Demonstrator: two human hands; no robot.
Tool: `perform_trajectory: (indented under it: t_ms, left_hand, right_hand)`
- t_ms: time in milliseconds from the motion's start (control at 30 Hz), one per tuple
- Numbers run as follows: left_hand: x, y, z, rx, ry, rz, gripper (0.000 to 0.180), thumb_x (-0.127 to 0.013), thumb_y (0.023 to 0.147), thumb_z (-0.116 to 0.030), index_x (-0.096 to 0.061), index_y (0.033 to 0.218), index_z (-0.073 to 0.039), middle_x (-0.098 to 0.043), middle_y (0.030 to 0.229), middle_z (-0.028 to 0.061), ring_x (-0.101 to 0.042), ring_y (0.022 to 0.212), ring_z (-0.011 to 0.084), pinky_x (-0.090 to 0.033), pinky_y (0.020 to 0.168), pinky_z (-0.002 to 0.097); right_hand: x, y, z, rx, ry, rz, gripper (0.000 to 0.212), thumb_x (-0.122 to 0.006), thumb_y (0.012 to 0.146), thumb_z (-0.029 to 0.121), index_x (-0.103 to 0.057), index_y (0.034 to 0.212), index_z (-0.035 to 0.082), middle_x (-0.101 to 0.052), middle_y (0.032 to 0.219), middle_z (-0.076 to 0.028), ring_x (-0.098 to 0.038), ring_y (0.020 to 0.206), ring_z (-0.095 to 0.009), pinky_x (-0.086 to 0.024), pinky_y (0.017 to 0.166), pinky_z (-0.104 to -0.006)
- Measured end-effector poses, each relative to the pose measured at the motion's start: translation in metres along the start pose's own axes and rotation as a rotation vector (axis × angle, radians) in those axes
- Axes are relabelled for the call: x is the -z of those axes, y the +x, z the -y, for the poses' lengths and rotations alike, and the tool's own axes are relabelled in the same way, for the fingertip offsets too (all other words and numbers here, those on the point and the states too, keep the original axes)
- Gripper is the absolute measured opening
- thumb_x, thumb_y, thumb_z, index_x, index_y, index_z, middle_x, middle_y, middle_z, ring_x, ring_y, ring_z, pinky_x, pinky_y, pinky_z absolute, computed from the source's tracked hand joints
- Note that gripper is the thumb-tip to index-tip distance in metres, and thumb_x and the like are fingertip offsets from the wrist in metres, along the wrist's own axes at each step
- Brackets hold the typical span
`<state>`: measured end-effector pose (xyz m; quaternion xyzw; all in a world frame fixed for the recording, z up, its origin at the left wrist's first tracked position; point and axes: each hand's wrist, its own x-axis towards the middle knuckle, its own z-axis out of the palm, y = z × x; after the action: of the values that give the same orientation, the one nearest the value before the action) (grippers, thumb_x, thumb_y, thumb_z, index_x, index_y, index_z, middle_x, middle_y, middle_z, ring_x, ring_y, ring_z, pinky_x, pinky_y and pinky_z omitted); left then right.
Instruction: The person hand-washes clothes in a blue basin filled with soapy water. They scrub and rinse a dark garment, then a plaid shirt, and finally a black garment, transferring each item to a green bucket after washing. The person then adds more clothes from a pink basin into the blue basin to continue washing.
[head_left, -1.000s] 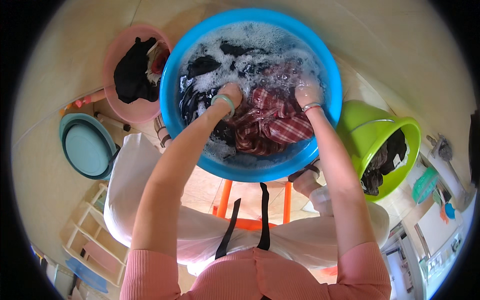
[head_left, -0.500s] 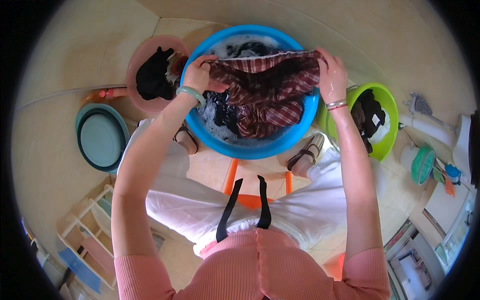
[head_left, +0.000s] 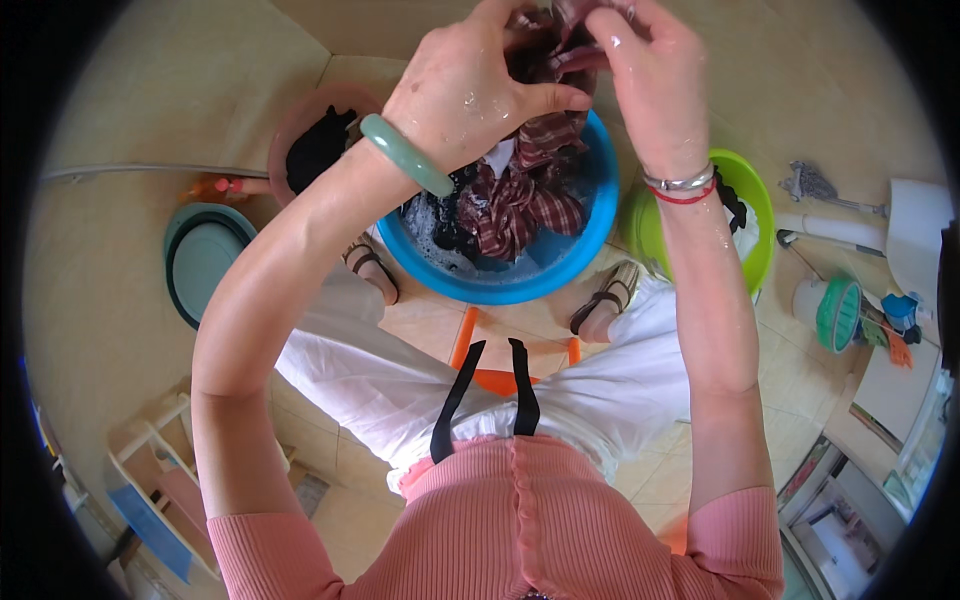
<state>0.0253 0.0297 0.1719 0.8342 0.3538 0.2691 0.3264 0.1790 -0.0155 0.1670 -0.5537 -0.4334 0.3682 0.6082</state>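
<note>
A wet maroon plaid garment (head_left: 505,205) hangs from my two raised hands, its lower part bunched in the blue basin (head_left: 500,291). My left hand (head_left: 465,95), with a green bangle at the wrist, grips the cloth at the top edge of the view; its thumb sticks out and some fingertips are hidden. Closed on the other side of the cloth is my right hand (head_left: 655,95), wet, with a silver bracelet and red cord. Soapy water (head_left: 425,235) and dark fabric show in the basin around the garment.
Dark clothes fill part of a pink basin (head_left: 283,165) on the left and a green bucket (head_left: 768,190) on the right. A grey-green basin (head_left: 210,270) lies left of my legs. White pipe (head_left: 835,232) and a small bin (head_left: 812,300) stand farther right.
Both hands have risen toward the top of the view and drawn closer together. The garment, earlier stretched wide over the basin, is now gathered and hangs narrower between them.
</note>
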Motion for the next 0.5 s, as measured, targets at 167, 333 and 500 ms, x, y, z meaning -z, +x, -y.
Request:
perform_trajectory:
  t_ms: [167, 333, 500]
  left_hand:
    - [0.013, 0.015, -0.015, -0.178, 0.297, -0.233, 0.043, -0.075, 0.078, -0.020, -0.060, 0.115, -0.003, -0.069, 0.089, 0.0220, -0.067, 0.083, 0.0400, -0.055, 0.073, 0.0435]
    - [0.049, 0.020, -0.033, -0.094, 0.134, -0.338, 0.022, -0.072, 0.077, -0.010, -0.070, 0.095, 0.003, -0.071, 0.083, 0.0185, -0.070, 0.076, 0.0260, -0.053, 0.069, 0.0328]
    - [0.062, 0.036, -0.066, -0.173, -0.246, -0.297, 0.023, -0.071, 0.080, -0.010, -0.069, 0.095, 0.007, -0.071, 0.081, 0.0088, -0.065, 0.075, 0.0113, -0.051, 0.069, 0.0266]
  right_hand:
    - [-0.006, 0.005, 0.039, 0.312, -0.297, 0.005, 0.012, -0.064, 0.085, 0.007, -0.069, 0.088, -0.004, -0.069, 0.078, -0.006, -0.064, 0.070, -0.012, -0.051, 0.066, -0.0257]
    - [0.023, 0.018, 0.029, -0.078, 0.120, 0.097, 0.045, -0.071, 0.082, 0.017, -0.055, 0.119, -0.003, -0.061, 0.116, -0.015, -0.060, 0.101, -0.020, -0.048, 0.085, -0.0311]
    - [0.080, -0.006, -0.142, 0.167, -0.345, 0.203, 0.116, -0.089, 0.064, 0.044, -0.023, 0.150, 0.002, -0.034, 0.152, -0.018, -0.030, 0.143, -0.028, -0.027, 0.116, -0.0380]
